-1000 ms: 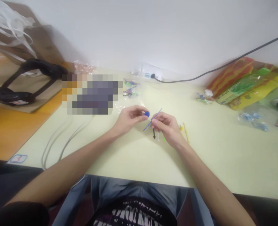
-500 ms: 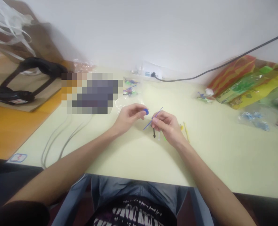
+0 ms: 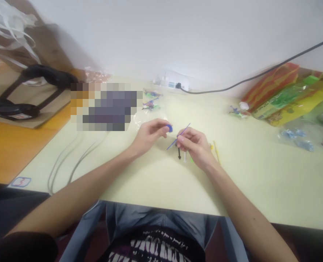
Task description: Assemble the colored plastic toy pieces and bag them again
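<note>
Between the thumb and fingers of my left hand is a small round blue piece. My right hand pinches a thin blue stick, which slants up to the right. The two blue parts are close together but apart. Below my right hand lie a black arrow-tipped piece and a white piece on the table. A thin yellow piece lies just right of that hand, and bits of green and yellow are partly hidden by it.
Bags of small coloured parts lie behind my hands; more bags are at the right. A green bottle rests against a red and yellow bag. A black cable runs along the wall. A black frame stands left.
Both hands keep their hold on the blue pieces and have hardly moved. The view has shifted very slightly.
</note>
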A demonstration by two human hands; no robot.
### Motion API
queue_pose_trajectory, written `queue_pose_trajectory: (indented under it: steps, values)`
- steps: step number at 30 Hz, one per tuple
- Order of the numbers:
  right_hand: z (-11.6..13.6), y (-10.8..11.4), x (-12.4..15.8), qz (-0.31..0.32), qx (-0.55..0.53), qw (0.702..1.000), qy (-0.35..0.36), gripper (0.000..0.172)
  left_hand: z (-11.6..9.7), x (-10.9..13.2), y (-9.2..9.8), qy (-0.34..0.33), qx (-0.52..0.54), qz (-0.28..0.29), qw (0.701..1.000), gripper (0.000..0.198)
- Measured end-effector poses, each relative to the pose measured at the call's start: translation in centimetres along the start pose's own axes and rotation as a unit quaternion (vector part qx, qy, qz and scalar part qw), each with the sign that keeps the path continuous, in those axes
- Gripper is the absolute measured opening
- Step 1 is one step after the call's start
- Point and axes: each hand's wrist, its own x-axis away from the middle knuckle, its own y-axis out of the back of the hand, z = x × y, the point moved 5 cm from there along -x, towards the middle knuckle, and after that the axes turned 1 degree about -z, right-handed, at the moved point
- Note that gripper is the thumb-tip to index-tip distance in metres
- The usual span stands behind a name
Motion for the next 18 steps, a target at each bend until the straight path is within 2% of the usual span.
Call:
queue_pose_trajectory:
  steps: [8,18]
  values:
    - [0.06,0.01,0.01,-0.009,0.012,1.000,-0.011,0.031,0.00,-0.01,0.13,-0.008,-0.001,-0.004,1.000,0.031]
    - [-0.02,0.00,0.02,-0.004,0.003,1.000,-0.005,0.028,0.05,0.05,0.23,-0.009,-0.007,-0.002,1.000,0.030]
